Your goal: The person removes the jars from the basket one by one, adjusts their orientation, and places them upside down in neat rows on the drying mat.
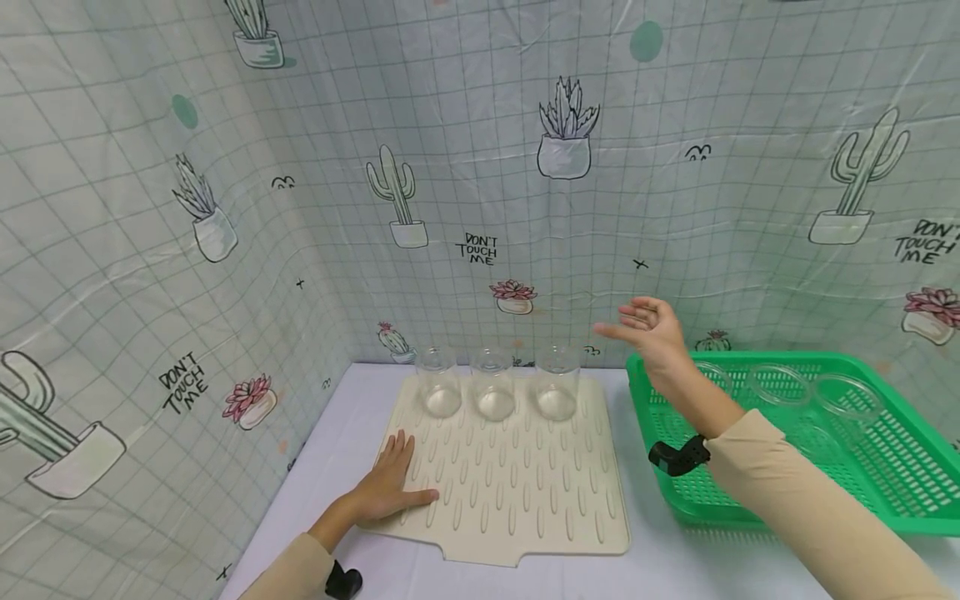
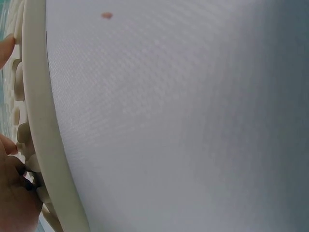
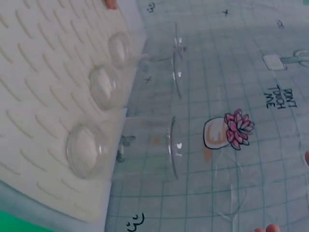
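The left hand (image 1: 387, 480) is laid on the left side of a cream mat (image 1: 517, 500), its fingers extended and its thumb spread wide; nothing is gripped by it. The right hand (image 1: 652, 337) is held up in the air, its fingers loosely extended and apart from the thumb, with nothing held.

Three clear cups are lined up along the far edge of the mat: the left cup (image 1: 441, 390), the middle cup (image 1: 492, 390) and the right cup (image 1: 557, 390). They are placed beyond the left hand and to the left of the right hand, by which none is touched. Below and to the right of the right hand, more clear cups (image 1: 847, 398) are contained in a green basket (image 1: 926, 525), across which the right forearm is stretched. Mat and basket are supported by a white-covered counter (image 1: 322, 467). Beyond both hands, a grid-patterned sheet (image 1: 480, 108) is hung.
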Available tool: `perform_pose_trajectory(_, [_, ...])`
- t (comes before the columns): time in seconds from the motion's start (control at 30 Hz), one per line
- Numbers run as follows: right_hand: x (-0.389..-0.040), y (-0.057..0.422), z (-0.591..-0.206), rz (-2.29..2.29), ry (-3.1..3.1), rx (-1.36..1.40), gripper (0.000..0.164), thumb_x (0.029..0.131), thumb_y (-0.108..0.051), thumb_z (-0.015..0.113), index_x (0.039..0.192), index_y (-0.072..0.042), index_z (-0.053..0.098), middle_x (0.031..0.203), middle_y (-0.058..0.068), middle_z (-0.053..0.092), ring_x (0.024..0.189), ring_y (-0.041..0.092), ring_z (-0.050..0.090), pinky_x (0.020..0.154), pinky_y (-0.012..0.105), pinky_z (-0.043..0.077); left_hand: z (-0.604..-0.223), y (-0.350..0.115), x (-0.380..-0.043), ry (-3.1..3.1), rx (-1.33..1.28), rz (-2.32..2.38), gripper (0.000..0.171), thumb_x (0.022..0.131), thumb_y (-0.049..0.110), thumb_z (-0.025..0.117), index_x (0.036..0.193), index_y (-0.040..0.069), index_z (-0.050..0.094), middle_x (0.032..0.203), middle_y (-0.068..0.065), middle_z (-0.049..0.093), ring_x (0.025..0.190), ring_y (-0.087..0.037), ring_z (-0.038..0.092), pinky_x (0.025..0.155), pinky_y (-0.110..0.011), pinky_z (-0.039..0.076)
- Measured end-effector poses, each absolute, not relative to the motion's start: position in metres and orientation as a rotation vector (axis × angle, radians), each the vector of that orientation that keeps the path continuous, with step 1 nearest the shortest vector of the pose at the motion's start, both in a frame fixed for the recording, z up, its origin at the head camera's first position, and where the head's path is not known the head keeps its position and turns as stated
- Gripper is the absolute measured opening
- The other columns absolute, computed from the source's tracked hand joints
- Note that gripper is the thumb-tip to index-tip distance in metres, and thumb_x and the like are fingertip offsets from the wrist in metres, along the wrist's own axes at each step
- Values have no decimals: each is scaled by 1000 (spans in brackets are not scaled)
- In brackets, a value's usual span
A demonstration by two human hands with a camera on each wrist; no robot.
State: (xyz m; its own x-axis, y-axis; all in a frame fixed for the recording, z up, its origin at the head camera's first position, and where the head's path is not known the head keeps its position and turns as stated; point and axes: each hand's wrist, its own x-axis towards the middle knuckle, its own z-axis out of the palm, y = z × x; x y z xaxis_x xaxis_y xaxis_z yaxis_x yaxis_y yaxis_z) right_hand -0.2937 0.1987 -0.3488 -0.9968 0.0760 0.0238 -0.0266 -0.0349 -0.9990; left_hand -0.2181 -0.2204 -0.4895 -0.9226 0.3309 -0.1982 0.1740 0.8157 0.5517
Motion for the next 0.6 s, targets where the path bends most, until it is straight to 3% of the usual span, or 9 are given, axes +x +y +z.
perform_pose_trajectory(0.1, [-289, 212, -342, 2249, -2097, -9, 61, 89, -14, 77, 135, -17, 37, 123, -6, 50, 132, 26, 37, 118, 46, 22, -490, -221, -218, 2718, 389, 784, 112, 85, 54, 73, 154, -11, 14, 160, -32, 3, 148, -47, -1, 116, -63, 11])
perform_pose_trajectory(0.27, [-281, 237, -331, 2299, -2073, 78, 47, 92, -14, 74, 125, -24, 42, 125, -4, 51, 119, 13, 44, 121, 47, 10, -490, -220, -218, 2724, 386, 785, 111, 86, 53, 73, 154, -11, 14, 160, -33, 3, 148, -48, -1, 117, -62, 11])
perform_pose_trajectory(0.5, [-273, 273, -326, 2374, -1954, 129, 45, 94, -6, 69, 128, -20, 44, 125, -2, 52, 111, 3, 52, 112, 30, 28, -492, -220, -218, 2736, 392, 791, 111, 86, 52, 74, 154, -12, 14, 160, -33, 4, 148, -48, -1, 116, -63, 11])
perform_pose_trajectory(0.6, [-269, 289, -326, 2366, -1935, 133, 45, 95, -4, 68, 129, -20, 44, 123, -4, 54, 110, 0, 53, 109, 26, 28, -493, -220, -219, 2737, 393, 790, 112, 85, 54, 73, 154, -12, 14, 160, -33, 3, 148, -48, -1, 116, -63, 11])
